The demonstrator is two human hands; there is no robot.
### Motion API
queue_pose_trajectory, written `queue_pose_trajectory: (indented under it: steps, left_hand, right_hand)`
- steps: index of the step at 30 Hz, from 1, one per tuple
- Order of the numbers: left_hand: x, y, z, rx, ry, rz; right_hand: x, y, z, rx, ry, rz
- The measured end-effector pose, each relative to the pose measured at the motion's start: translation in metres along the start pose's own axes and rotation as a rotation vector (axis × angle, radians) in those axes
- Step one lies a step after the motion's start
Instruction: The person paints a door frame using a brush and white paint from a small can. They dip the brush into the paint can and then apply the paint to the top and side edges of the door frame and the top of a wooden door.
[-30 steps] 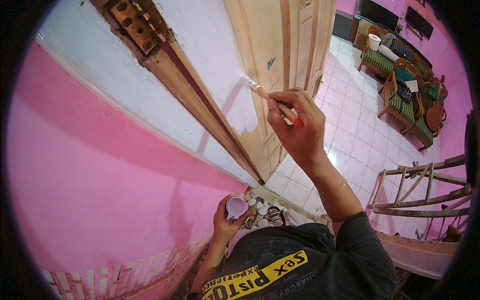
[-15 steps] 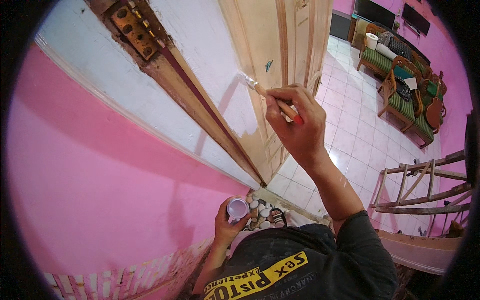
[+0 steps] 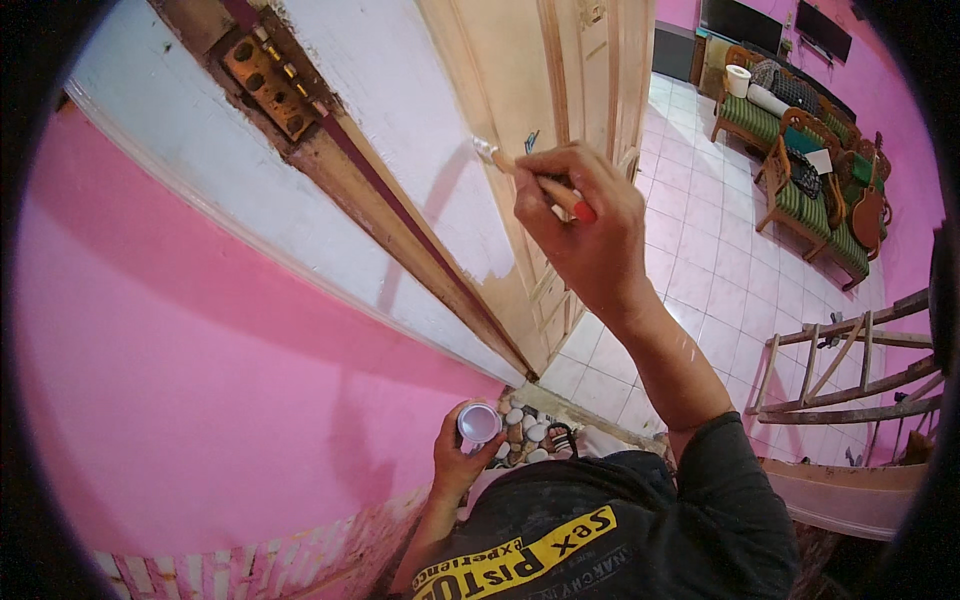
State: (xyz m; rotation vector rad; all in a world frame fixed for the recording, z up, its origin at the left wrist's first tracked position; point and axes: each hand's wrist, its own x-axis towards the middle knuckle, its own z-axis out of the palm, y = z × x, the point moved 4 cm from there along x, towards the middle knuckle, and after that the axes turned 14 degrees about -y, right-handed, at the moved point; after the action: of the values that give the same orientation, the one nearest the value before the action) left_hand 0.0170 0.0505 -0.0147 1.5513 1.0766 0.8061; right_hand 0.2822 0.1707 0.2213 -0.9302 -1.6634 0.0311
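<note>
My right hand [image 3: 590, 225] grips a paintbrush [image 3: 530, 178] by its wooden handle, whose end is red. The whitened bristles touch the painted strip of the wooden door [image 3: 490, 60], beside its bare panels. White paint [image 3: 450, 205] covers that strip down to a ragged lower edge, below which raw wood shows. Low down near my body, my left hand [image 3: 462, 455] is wrapped round a small cup [image 3: 479, 423] of pale paint, held with its mouth upward. A rusty hinge [image 3: 268, 85] sits on the bare wood between the door and the white frame.
A pink wall [image 3: 220, 370] rises on my left. Pebbles [image 3: 525, 432] lie by the threshold. Beyond the door spreads a tiled floor [image 3: 690, 260], with green-striped chairs [image 3: 800, 200] and a brown guitar [image 3: 868, 215] at the far right. A wooden ladder [image 3: 850, 370] is nearer on the right.
My right hand and the paintbrush have shifted slightly left and up along the painted strip. The cup in my left hand has moved a little lower and right.
</note>
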Motion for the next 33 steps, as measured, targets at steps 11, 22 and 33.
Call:
queue_pose_trajectory:
  steps: [11, 22, 33]
  left_hand:
    - [-0.003, -0.002, -0.002, -0.033, 0.009, -0.038]
    - [-0.001, -0.005, -0.005, 0.04, -0.045, 0.01]
    - [0.0, 0.003, -0.004, 0.013, 0.018, 0.039]
  right_hand:
    - [-0.004, 0.0, 0.003, -0.028, -0.048, 0.05]
    - [0.008, -0.014, -0.018, -0.014, -0.029, 0.036]
    - [0.028, -0.024, -0.027, -0.015, 0.023, -0.04]
